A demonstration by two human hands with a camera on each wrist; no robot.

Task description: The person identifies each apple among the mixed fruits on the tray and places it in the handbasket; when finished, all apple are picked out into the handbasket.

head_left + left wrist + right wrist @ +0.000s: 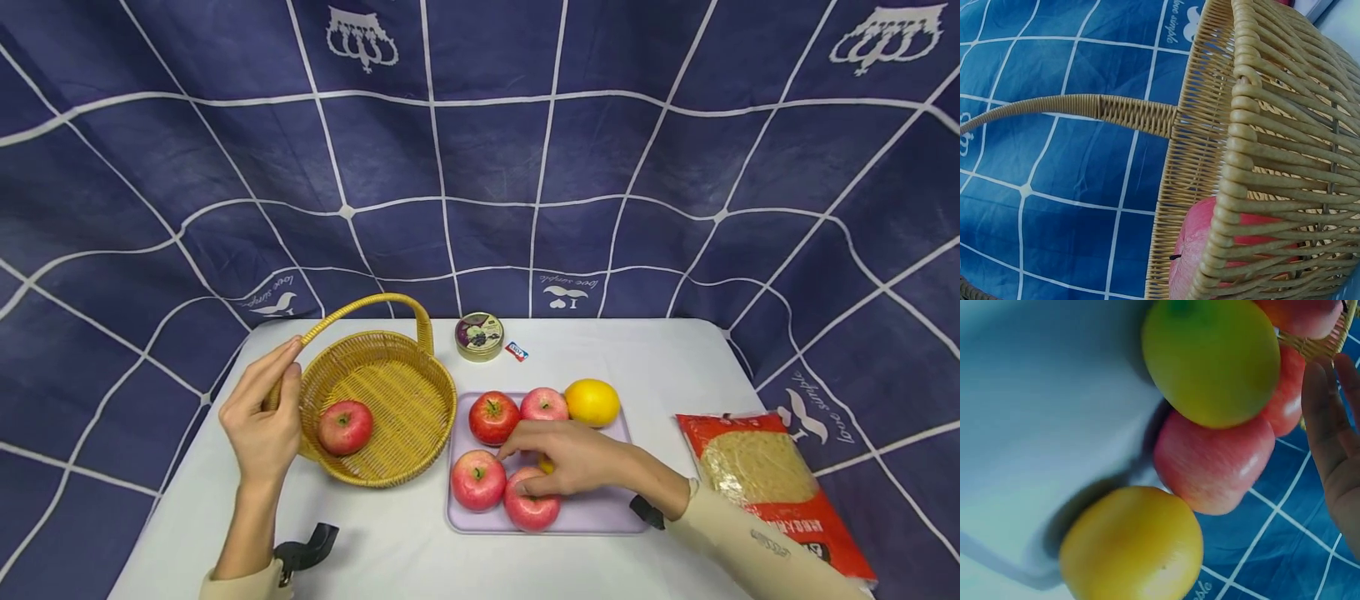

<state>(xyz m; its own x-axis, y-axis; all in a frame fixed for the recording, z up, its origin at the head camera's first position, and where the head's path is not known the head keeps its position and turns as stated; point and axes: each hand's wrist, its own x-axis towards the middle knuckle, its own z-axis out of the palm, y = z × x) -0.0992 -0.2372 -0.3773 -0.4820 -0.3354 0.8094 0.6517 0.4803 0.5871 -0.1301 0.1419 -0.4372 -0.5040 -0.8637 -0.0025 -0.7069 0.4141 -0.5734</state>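
Note:
My left hand (pixel 262 421) holds the wicker basket (pixel 408 392) where its handle (pixel 352 310) meets the left rim, thumb on the rim and fingers along the handle. One red apple (pixel 345 427) lies inside; the left wrist view shows the basket's wall (pixel 1260 156) and that apple (pixel 1204 250). My right hand (pixel 558 458) lies over the lavender tray (pixel 600 512) with relaxed fingers (pixel 1335 437), touching the front apple (pixel 531 507) and partly hiding a small yellow fruit (pixel 546 465). Three more apples (pixel 493 417) and a yellow lemon (pixel 592 402) sit on the tray.
A round tin (pixel 479 335) and a small wrapper (pixel 517 351) lie behind the tray. A red packet of noodles (pixel 772 487) rests at the table's right edge. Blue checked cloth hangs behind and around the white table (pixel 660 358).

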